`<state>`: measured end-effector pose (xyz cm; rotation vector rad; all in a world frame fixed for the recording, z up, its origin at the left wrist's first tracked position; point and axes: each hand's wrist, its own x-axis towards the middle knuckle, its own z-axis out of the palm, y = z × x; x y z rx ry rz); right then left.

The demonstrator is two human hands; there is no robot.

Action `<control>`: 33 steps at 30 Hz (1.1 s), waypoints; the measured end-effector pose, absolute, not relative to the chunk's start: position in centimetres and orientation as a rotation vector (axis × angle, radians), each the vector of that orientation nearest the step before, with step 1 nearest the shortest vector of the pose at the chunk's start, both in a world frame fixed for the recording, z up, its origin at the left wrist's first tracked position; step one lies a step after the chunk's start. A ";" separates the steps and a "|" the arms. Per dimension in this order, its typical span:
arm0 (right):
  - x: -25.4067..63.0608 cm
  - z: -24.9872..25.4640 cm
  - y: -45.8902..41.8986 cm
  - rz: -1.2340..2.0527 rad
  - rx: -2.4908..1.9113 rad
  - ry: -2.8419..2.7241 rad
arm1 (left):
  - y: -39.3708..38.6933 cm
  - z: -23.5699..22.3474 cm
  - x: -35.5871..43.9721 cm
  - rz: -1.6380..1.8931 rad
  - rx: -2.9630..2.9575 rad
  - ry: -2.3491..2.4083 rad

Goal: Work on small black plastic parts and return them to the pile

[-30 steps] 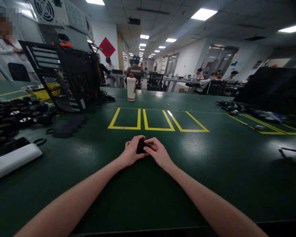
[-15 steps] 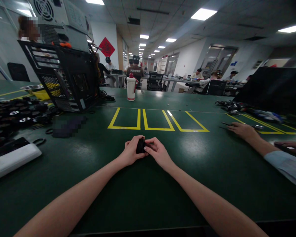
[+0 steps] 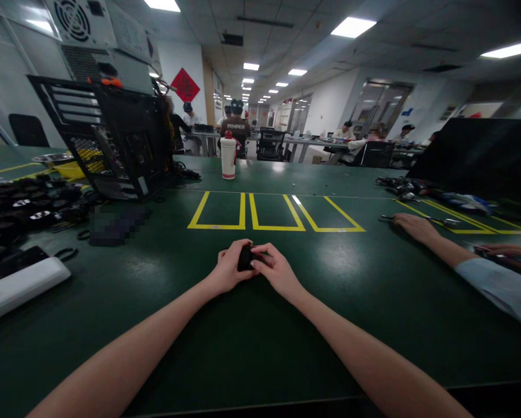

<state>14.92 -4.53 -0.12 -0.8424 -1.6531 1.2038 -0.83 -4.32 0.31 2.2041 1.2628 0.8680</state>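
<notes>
**Two Hands Closing on One Small Black Part at a Green Bench**

A worker's left hand (image 3: 228, 268) is wrapping thumb and fingers around a small black object (image 3: 245, 259), while the right hand (image 3: 278, 269) is pinching its right side with thumb and fingertips. The left is apparently bracing the piece so the right can be working finely; the fingers are hiding much of it, and whether it is touching the green table (image 3: 260, 337) cannot be told. Both are meeting just short of the yellow tape outlines (image 3: 278, 229), which are probably marking out places on the surface.

Beyond the tape, a white bottle (image 3: 228, 159) is standing upright. To the left, a white oblong case (image 3: 23, 290), a heap of black parts (image 3: 8, 203) and an open computer chassis (image 3: 132, 139) are crowding that side. To the right, a co-worker's hand (image 3: 417, 228) is resting by a slim tool (image 3: 386, 218), the pale-blue sleeve (image 3: 495, 287) hemming in that flank.
</notes>
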 end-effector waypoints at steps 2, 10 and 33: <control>14.9 -0.1 -4.6 1.144 -0.849 -1.680 | -4.4 0.4 -0.8 0.857 2.197 1.268; 15.5 -0.4 -4.5 0.867 -1.094 -1.762 | -4.4 0.9 -0.7 0.811 2.171 1.331; 18.3 0.2 -4.6 0.500 -1.599 -1.798 | -4.5 0.7 -6.4 0.783 1.999 1.828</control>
